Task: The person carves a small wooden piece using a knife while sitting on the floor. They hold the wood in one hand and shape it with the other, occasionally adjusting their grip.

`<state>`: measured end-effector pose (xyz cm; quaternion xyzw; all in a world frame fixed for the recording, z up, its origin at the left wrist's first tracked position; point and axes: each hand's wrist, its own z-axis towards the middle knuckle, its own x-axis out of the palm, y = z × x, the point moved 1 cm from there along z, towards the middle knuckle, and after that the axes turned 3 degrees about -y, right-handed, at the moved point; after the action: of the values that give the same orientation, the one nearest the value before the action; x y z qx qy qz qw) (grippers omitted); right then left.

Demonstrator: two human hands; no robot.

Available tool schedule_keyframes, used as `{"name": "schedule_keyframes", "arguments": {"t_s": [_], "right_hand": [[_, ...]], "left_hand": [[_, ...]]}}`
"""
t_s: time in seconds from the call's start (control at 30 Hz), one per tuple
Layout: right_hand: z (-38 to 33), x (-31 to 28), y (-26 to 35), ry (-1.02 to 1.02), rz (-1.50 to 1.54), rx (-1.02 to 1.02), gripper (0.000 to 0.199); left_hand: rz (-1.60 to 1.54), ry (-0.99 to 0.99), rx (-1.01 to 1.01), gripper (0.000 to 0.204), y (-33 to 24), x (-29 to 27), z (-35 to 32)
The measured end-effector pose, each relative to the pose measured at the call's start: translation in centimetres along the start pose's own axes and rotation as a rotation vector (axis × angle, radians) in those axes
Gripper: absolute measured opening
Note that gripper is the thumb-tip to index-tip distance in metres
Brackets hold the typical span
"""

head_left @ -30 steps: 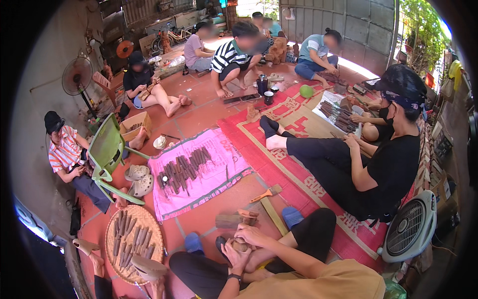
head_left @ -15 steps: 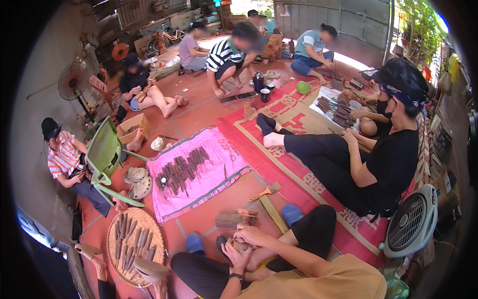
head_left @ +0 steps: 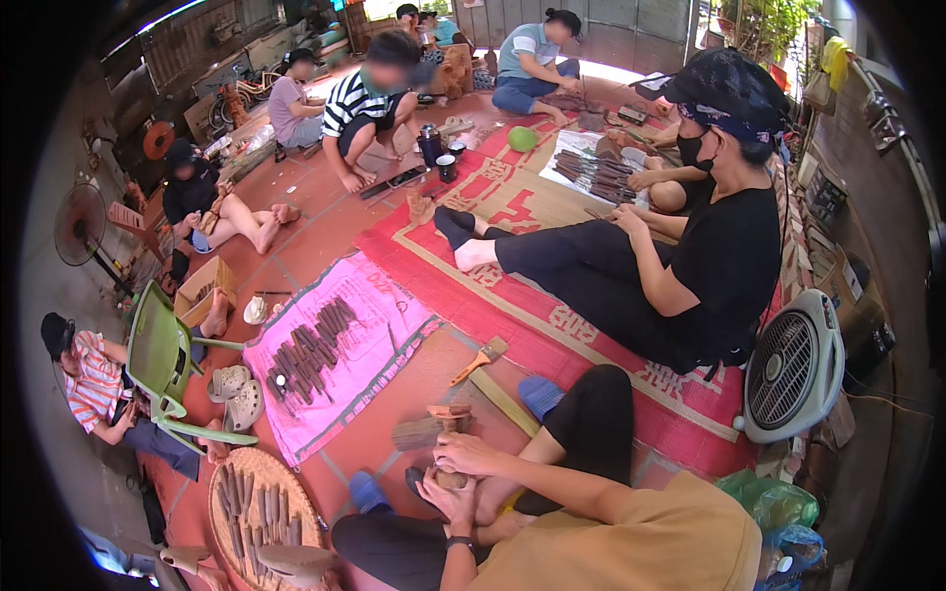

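Small brown piece (head_left: 451, 480) at lower centre of frame, pinched between left hand (head_left: 441, 492) and right hand (head_left: 471, 455), both closed on it. Upright wooden block (head_left: 452, 418) just above. Risk judged: slip from grip, knock against block.

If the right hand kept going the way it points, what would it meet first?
Probably the brown wooden piece that the right hand already touches; beyond that lies the pink mat. Depth is unclear.
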<state>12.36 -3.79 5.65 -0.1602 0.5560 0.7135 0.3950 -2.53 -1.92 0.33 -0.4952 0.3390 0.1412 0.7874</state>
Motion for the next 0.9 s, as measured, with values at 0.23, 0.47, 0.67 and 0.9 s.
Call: {"name": "schedule_keyframes", "arguments": {"t_s": [0.23,0.47,0.67,0.9], "right_hand": [[-0.5,0.1,0.8,0.064,0.125,-0.047,0.014],[0.1,1.1,-0.3,0.066,0.165,-0.005,0.014],[-0.1,1.3,-0.5,-0.021,0.205,-0.022,0.018],[0.3,1.5,-0.4,0.161,0.166,-0.063,0.015]], "left_hand": [[-0.043,0.002,0.023,0.09,0.2,0.2,-0.2],[-0.054,0.044,-0.065,0.09,-1.1,-0.5,0.2],[-0.101,0.056,-0.073,0.092,-0.3,0.1,-0.2],[-0.031,0.021,-0.017,0.094,0.0,-0.1,-0.2]]}}
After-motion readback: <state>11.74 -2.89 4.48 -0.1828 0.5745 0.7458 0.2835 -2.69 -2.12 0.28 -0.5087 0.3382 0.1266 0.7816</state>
